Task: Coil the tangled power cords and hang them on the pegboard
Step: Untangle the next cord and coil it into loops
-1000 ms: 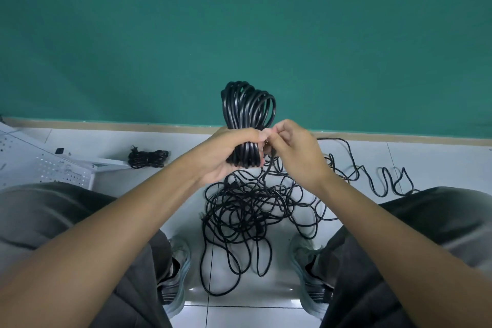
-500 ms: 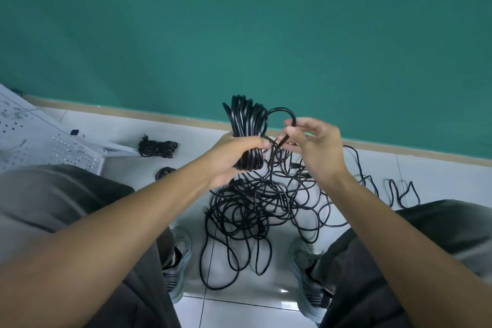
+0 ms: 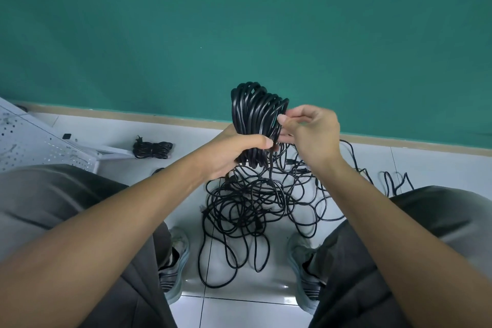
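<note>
Left grip [image 3: 234, 152] around coil [image 3: 255, 114] middle

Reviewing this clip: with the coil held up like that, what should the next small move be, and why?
Probably draw up more slack and lay another loop onto the coil. The left hand grips the coil's lower part, the right hand pinches a strand at its side, and a tangled pile of cord still lies on the floor between the shoes.

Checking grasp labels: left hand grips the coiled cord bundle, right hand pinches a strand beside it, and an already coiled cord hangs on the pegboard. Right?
Not quite. In the head view the finished coiled cord lies on the floor beside the pegboard, not hung. The left hand does grip the bundle, and the right hand pinches a strand.
</note>
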`<state>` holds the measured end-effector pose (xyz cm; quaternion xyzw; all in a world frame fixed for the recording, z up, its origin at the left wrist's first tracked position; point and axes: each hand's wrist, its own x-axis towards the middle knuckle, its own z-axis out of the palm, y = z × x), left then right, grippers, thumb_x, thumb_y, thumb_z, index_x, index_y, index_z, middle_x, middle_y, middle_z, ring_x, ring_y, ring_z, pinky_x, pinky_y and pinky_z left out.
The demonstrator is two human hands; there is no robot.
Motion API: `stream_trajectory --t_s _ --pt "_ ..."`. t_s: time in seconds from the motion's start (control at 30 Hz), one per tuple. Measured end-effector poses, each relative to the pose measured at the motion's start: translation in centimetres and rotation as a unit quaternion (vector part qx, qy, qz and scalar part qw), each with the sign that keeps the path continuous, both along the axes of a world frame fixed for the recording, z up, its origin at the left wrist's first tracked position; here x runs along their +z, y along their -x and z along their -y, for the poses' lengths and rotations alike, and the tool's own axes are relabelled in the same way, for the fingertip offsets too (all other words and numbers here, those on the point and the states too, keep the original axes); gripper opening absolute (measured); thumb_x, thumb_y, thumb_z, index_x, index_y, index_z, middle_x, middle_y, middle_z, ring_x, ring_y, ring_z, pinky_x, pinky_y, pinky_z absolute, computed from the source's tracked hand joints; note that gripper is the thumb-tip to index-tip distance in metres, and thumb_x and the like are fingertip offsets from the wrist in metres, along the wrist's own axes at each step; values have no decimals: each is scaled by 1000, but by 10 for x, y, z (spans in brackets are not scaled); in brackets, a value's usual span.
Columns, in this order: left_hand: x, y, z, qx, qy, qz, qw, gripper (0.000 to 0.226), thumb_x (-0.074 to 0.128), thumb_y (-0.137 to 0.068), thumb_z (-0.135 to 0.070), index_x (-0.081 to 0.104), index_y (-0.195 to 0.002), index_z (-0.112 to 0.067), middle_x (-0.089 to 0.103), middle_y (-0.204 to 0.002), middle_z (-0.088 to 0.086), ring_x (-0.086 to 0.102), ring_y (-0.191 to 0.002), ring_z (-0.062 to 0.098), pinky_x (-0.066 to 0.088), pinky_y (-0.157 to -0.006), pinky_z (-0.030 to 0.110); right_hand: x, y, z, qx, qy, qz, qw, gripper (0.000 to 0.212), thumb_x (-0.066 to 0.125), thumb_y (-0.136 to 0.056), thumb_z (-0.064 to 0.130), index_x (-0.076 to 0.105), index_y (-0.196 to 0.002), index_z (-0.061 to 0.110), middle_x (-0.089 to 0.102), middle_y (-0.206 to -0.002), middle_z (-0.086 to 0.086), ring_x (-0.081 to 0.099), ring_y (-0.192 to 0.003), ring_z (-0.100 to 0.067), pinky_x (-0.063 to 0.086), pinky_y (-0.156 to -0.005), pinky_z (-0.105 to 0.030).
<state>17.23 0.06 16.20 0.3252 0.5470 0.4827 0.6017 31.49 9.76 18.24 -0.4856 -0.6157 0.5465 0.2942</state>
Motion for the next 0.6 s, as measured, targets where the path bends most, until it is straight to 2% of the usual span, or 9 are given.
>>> stream_trajectory --t_s 0.1,0.17,0.23,0.3,0.37,0.4,0.47,0.53,0.6 --pt "-1 -2 1 0 -7 15 1000 45 63 -88 -11 62 -133 -3 70 -126 20 69 -112 29 57 -83 27 1 0 3 35 -70 74 994 24 69 -97 9 68 -76 19 69 -71 -4 70 -57 -12 55 -59 -17" --pt "-4 -2 1 13 -2 31 999 44 64 -88 -11 62 -131 -4 74 -119 12 69 -104 27 57 -85 29 2 -1 5 82 -88 103 987 25 62 -101 9 72 -81 18 67 -72 10 67 -58 4 48 -60 -8" --pt "-7 -1 0 37 2 49 998 44 65 -84 -15 63 -127 -3 74 -106 6 67 -97 25 56 -88 36 3 -2 6 140 -84 107 981 25 54 -105 12 78 -102 22 67 -84 27 64 -80 19 45 -79 -2" --pt "-7 2 -3 62 -4 53 997 36 66 -83 -18 67 -117 -7 73 -100 4 68 -93 23 56 -90 39 1 -3 6 185 -15 51 981 31 44 -110 23 68 -122 37 70 -104 27 65 -105 11 48 -99 -14" --pt "-5 5 -7 89 -7 73 993 27 66 -82 -21 69 -105 -7 74 -92 3 70 -89 20 58 -84 33 -4 -1 11 199 98 -5 975 30 31 -112 39 59 -123 44 72 -120 10 70 -110 -9 52 -102 -28" --pt "-4 7 -9 104 -4 84 991 25 66 -82 -23 68 -100 -6 73 -88 4 70 -87 20 58 -80 30 -9 0 15 205 124 -11 971 36 25 -110 50 58 -121 45 72 -122 4 70 -110 -13 51 -105 -33" --pt "-4 14 -13 140 1 97 985 23 68 -80 -26 67 -93 -7 69 -87 6 67 -90 23 57 -78 29 -18 2 25 240 117 26 963 53 13 -100 67 57 -121 46 73 -118 7 70 -112 -10 45 -111 -37" --pt "-6 21 -15 197 0 124 972 19 71 -79 -26 66 -89 -10 64 -87 5 62 -91 23 56 -80 30 -26 3 33 269 121 66 953 71 10 -90 80 60 -122 41 76 -114 9 68 -112 -6 40 -115 -41" --pt "-7 28 -16 256 4 161 953 18 72 -80 -23 63 -90 -11 60 -85 4 62 -81 19 57 -77 30 -30 5 38 296 125 103 941 87 11 -85 90 69 -115 33 77 -109 10 67 -112 -7 40 -115 -43"
